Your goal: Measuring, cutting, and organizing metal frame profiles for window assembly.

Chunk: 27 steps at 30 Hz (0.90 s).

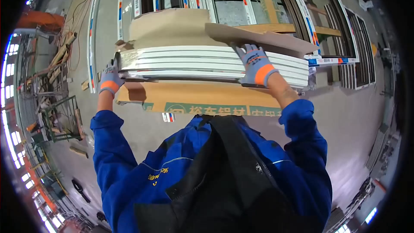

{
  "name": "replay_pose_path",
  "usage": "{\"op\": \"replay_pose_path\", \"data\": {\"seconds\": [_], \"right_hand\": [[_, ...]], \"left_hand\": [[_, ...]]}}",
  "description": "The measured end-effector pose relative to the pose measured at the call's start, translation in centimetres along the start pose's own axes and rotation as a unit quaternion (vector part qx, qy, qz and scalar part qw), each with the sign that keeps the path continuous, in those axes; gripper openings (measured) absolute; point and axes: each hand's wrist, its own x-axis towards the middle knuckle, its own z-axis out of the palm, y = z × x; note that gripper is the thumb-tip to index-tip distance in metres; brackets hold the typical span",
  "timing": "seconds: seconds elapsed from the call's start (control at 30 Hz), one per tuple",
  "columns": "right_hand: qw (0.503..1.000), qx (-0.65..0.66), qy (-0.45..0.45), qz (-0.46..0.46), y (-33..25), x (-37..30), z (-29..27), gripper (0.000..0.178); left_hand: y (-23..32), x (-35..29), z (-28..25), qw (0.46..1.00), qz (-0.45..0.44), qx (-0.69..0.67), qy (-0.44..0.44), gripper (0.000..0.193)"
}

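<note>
A bundle of long white profile strips (pixel 185 62) lies crosswise in front of me in opened brown cardboard (pixel 172 26). My left hand (pixel 111 77), in a grey and orange glove, is closed around the bundle's left end. Clear tape or film shows next to it. Toward the right end, my right hand (pixel 256 65) in a matching glove spans the strips, fingers at the far edge and thumb at the near edge. A loose cardboard flap (pixel 267 41) stands up behind that hand. The near cardboard flap (pixel 194 92), printed in green, hangs toward me.
Beyond the cardboard, long white and dark frame profiles (pixel 209 0) with coloured labels stretch away. A wooden bar (pixel 276 28) crosses below them. Dark frames (pixel 358 47) lie at the right. A green metal rack (pixel 64 118) stands at the left, with cables (pixel 82 21) on the floor beyond it.
</note>
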Motion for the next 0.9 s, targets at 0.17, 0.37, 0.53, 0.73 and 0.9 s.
{"op": "replay_pose_path", "data": {"seconds": [0.17,0.37,0.53,0.73,0.9], "right_hand": [[1.000,-0.017,0.007,-0.001,-0.6,0.6,0.6,0.105],[0.998,-0.018,0.043,0.038,-2.0,0.3,0.6,0.107],[0.999,0.004,0.035,-0.001,-1.9,-0.2,-0.6,0.114],[0.993,0.086,0.002,-0.080,2.4,2.5,-1.8,0.118],[0.967,0.206,-0.047,-0.143,4.6,4.3,-2.4,0.111]], "left_hand": [[4.9,-3.7,0.5,0.994,-0.033,0.076,0.067,0.076],[12.5,-8.0,3.9,0.929,0.275,-0.092,0.231,0.049],[14.0,-7.6,4.9,0.930,0.200,-0.128,0.281,0.045],[15.9,-8.2,5.7,0.905,0.141,-0.205,0.344,0.047],[21.0,-7.5,1.8,0.931,0.030,-0.236,0.277,0.053]]}}
